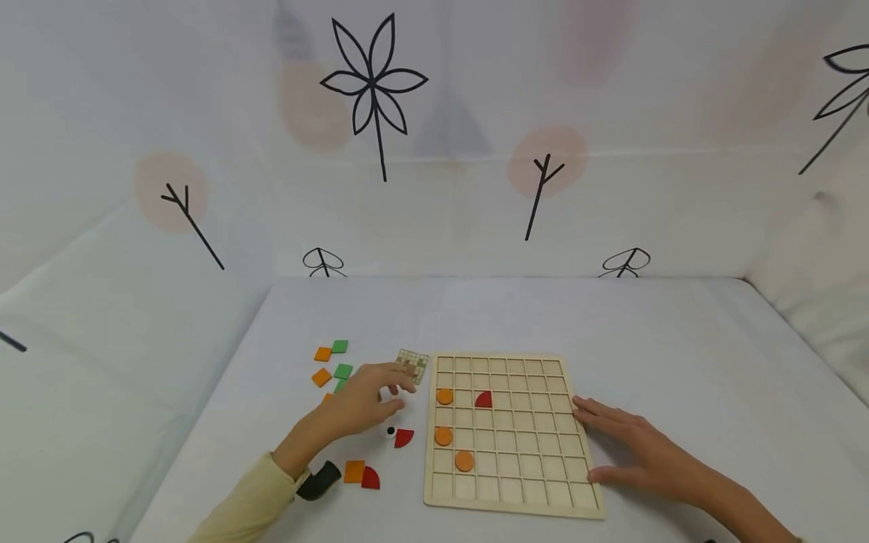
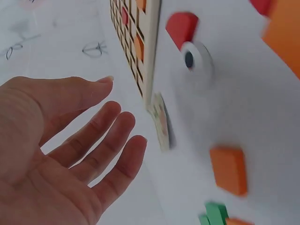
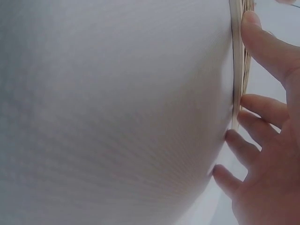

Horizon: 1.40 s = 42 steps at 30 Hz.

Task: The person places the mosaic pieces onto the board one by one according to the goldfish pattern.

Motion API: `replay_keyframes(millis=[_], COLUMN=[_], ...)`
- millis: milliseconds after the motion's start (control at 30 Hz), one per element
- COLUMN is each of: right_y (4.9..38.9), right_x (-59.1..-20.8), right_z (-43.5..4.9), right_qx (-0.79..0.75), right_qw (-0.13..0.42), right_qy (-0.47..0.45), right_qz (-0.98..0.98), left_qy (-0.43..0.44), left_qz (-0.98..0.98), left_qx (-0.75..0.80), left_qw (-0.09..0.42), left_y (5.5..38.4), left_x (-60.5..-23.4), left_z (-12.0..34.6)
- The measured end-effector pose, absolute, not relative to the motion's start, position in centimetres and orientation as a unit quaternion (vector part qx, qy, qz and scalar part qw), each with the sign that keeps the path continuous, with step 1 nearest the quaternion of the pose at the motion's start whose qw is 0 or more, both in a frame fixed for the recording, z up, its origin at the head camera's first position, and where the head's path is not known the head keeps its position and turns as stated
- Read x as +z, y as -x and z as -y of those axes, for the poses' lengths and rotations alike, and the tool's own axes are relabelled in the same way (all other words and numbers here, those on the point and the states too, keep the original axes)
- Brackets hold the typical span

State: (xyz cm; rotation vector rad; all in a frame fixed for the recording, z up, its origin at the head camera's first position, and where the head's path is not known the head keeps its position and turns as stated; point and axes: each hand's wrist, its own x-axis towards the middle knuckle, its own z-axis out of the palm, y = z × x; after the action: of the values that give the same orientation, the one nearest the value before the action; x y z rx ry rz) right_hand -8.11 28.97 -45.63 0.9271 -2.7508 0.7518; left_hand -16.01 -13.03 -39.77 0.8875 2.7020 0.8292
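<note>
My left hand point(image 1: 366, 398) hovers over the table left of the wooden grid board point(image 1: 514, 511), its fingers loosely bent and nothing in them. Just beyond its fingertips lies a small patterned card point(image 1: 416, 360), near the board's far left corner. On the grid sit several orange discs point(image 1: 443, 436) and one red quarter-circle piece point(image 1: 484, 400). My right hand point(image 1: 641, 456) rests at the board's right edge, fingers extended; in the right wrist view its thumb point(image 3: 253, 19) and fingertips lie along the wooden rim. Below the left hand are a round eye piece point(image 2: 197, 61) and a second red quarter-circle point(image 1: 403, 438).
Green squares point(image 1: 343, 371) and orange squares point(image 1: 322, 377) lie loose at the table's left. Nearer me, an orange square point(image 1: 354, 471) touches another red quarter-circle point(image 1: 370, 478). A black strap-like object point(image 1: 319, 481) shows by the left wrist. White patterned fabric point(image 1: 448, 219) rises behind the table.
</note>
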Motion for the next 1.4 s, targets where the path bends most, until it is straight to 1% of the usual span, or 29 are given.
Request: replay_keyframes(millis=[133,400,567,667,767,833,900,1033,1200,1267,1400], right_y=[8.1,8.1,8.0,8.0,8.0,8.0,8.0,8.1,8.1,8.1,8.1], right_x=[-45.6,-45.4,-45.7,-45.7,-45.7,-45.6,-45.5,-45.4,-45.5,-45.5,-45.5], right_z=[-29.0,-28.9,-28.9,-28.9,-28.9,-28.9,-28.8,-28.9,-28.9,-28.9,-28.9], right_qx=[0.250,0.255,0.254,0.253,0.245,0.242,0.241,0.248,0.255,0.257,0.254], right_qw=[0.069,0.064,0.066,0.068,0.068,0.064,0.061,0.062,0.064,0.062,0.061], right_qy=[-0.306,-0.304,-0.303,-0.304,-0.301,-0.296,-0.291,-0.297,-0.304,-0.302,-0.297], right_qz=[0.916,0.916,0.916,0.916,0.919,0.922,0.924,0.920,0.916,0.916,0.918], left_qy=[-0.261,-0.208,-0.170,-0.170,-0.170,-0.175,-0.183,-0.195,-0.171,-0.163,-0.173], left_qz=[-0.917,-0.927,-0.933,-0.927,-0.920,-0.915,-0.912,-0.915,-0.927,-0.929,-0.927], left_qx=[0.288,0.306,0.314,0.327,0.336,0.340,0.338,0.330,0.324,0.322,0.318], left_qw=[0.086,0.056,0.054,0.069,0.107,0.130,0.142,0.122,0.081,0.080,0.102], left_y=[15.7,15.0,14.3,13.8,13.1,12.8,12.6,12.5,12.6,12.6,12.5], left_x=[-39.9,-40.8,-41.3,-41.5,-41.7,-41.9,-42.0,-42.2,-42.6,-42.7,-42.5], left_z=[15.6,20.4,23.0,24.4,25.4,25.9,26.1,26.0,25.3,24.9,24.7])
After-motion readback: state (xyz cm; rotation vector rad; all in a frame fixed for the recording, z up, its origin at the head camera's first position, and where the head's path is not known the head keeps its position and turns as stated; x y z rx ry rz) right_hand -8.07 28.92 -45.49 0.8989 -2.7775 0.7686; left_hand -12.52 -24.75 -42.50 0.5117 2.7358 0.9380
